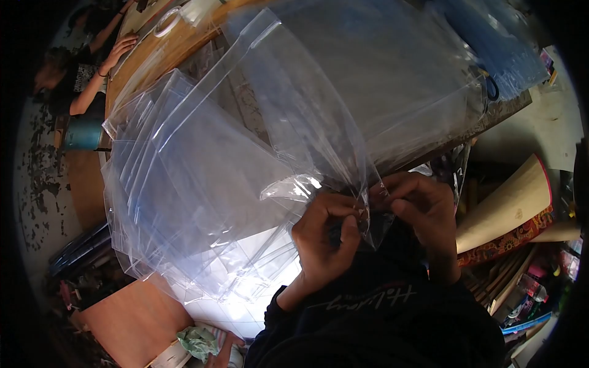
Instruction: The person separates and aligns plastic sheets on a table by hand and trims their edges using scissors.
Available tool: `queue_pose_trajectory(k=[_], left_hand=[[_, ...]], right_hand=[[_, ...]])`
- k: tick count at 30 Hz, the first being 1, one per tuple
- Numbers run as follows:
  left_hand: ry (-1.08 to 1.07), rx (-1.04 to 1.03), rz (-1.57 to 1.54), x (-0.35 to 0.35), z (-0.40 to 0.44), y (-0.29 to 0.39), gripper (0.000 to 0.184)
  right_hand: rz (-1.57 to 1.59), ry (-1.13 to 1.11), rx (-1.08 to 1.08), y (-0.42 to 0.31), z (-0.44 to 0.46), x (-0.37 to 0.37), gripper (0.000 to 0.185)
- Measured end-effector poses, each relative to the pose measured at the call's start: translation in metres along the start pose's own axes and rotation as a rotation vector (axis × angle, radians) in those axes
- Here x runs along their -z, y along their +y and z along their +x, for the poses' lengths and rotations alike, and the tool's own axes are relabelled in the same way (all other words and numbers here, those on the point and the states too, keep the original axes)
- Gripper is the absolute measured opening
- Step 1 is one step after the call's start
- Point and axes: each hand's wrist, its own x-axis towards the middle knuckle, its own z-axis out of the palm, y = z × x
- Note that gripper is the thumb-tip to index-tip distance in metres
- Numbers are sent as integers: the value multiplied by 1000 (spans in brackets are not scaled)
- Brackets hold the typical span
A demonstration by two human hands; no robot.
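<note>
In the head view, a clear plastic bag (313, 104) with a folded, seamed edge runs from the table down to my two hands. My left hand (325, 236) pinches its near corner between thumb and fingers. Close beside it on the right, my right hand (426, 208) is closed on the same corner, fingertips almost meeting the left ones. Fanned out to the left lies a stack of similar clear bags (196, 184), overhanging the table edge. Further clear plastic sheeting (386, 80) covers the table beyond my hands.
Bluish plastic (500, 49) is piled at the back right near a black ring (492, 88). A tape roll (167, 23) lies at the far left, by another person's hand (119, 52). Rolled sheet material (506, 205) stands right. A brown board (135, 322) is at lower left.
</note>
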Motion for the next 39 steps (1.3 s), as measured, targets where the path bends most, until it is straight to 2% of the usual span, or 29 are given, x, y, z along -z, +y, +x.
queue_pose_trajectory(k=[2,6,9,12,14,15,17,18,20,23,27,29,30,32,33,35,36,38,39], left_hand=[[1,-9,14,-1,1,3,9],[22,10,-35,-2,-1,3,9],[12,1,-29,-1,-1,2,9],[22,-12,-37,-1,-1,1,9],[7,-24,16,0,-1,1,9],[8,-24,16,0,-1,1,9],[30,-23,27,-2,-2,0,9],[29,-23,25,-2,-2,0,9],[23,-41,8,-3,-2,-1,9],[34,-62,0,-3,-3,-2,10],[39,-66,-20,-4,-2,-2,10],[19,-102,-21,-3,-2,-2,14],[19,-102,-21,-11,0,3,14],[365,-144,-20,-32,6,17,20],[367,-144,-20,-26,5,17,20],[-43,-607,738,-10,1,15,18],[-42,-605,739,-12,-3,20,18],[-111,-498,991,-20,-6,32,19],[-112,-497,989,-22,-7,31,19]], right_hand=[[43,95,-82,-1,-1,-1,9],[75,103,-92,-1,-1,0,9],[43,136,-197,-3,-1,0,10],[49,109,-129,-1,-2,-3,8],[-18,236,43,-6,-3,-18,11],[-18,236,43,-7,-3,-20,11],[-320,272,128,-8,-4,-22,18],[-321,273,129,-8,-5,-21,18],[-634,309,176,-7,-8,-17,16],[-798,329,169,-5,-11,-10,13],[-783,318,228,-3,-9,-10,8],[-418,327,-109,-7,-8,-11,11],[-418,327,-108,-8,-8,-10,11],[-113,214,-219,-9,-7,-6,14],[-114,212,-220,-10,-7,-6,14],[60,140,-229,-10,-7,-7,16],[60,139,-231,-11,-7,-7,16],[71,148,-243,-13,-7,-7,17],[71,150,-244,-13,-8,-7,17]])
